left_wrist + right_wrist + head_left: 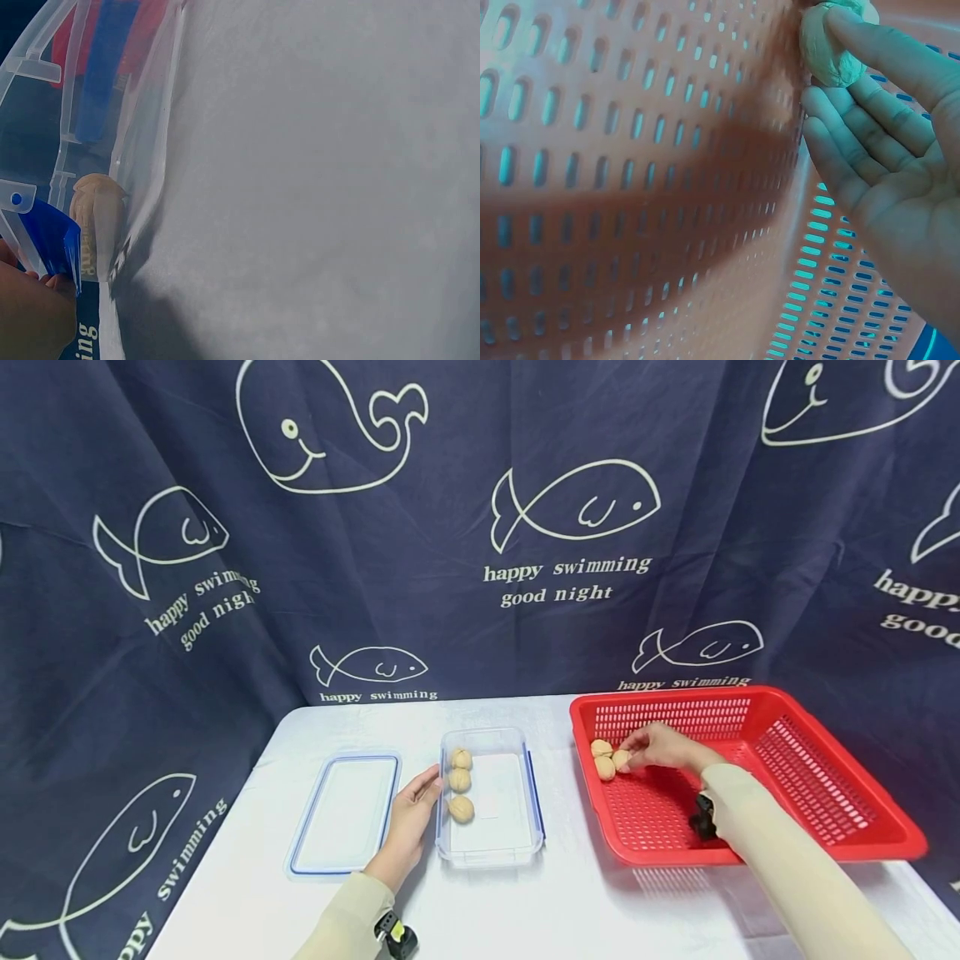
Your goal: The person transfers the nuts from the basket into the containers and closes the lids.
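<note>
In the head view, my right hand (663, 747) reaches into the red basket (675, 857) and pinches a walnut (621, 761) between thumb and fingers. Two more walnuts (604, 768) lie against it at the basket's left side. The right wrist view shows the pinched walnut (832, 52) at the fingertips of the right hand (900, 142). My left hand (408, 822) rests with extended fingers against the left wall of a clear plastic box (491, 857). Inside that box, three walnuts (462, 810) line the left side. A blue latch (56, 236) hides part of the left fingers.
A clear lid with a blue seal (345, 814) lies flat on the white table (247, 877), left of the box. Behind the table hangs a dark blue curtain (465, 627) with fish drawings. The basket's right end reaches the table's right edge.
</note>
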The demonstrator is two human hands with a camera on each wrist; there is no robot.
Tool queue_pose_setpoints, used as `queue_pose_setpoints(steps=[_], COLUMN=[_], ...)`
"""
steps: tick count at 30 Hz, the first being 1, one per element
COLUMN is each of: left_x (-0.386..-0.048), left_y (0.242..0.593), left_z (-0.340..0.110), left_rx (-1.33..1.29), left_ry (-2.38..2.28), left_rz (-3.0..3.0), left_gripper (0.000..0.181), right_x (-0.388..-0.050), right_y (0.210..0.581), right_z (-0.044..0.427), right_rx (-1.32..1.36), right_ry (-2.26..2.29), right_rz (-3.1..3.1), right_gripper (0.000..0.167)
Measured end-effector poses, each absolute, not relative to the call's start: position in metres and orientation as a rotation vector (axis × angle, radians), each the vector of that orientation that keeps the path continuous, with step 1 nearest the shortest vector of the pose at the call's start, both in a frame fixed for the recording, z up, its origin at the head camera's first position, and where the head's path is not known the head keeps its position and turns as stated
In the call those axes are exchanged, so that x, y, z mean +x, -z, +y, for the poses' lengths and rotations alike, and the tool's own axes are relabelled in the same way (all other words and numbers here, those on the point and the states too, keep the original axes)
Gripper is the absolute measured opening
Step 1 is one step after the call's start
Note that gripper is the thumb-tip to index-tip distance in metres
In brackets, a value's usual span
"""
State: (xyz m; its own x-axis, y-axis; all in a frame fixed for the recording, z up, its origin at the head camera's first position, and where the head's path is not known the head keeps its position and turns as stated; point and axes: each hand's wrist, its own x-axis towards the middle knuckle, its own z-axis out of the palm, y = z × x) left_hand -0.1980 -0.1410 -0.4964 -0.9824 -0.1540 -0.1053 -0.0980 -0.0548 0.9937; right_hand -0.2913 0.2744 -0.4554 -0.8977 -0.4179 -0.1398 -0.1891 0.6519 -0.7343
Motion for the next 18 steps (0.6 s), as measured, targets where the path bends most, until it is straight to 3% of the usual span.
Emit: queue_pose_setpoints(steps=[18], left_x=[-0.198], left_y=[0.496], left_z=[-0.141], left_rx=[0.285], left_ry=[2.236], left_rz=[-2.136], left_gripper=[0.042], right_x=[-0.288], right_y=[0.433], right_z=[0.275], right_rx=[-0.419], right_ry=[1.189], right_rz=[2.628], right_gripper=[0.039])
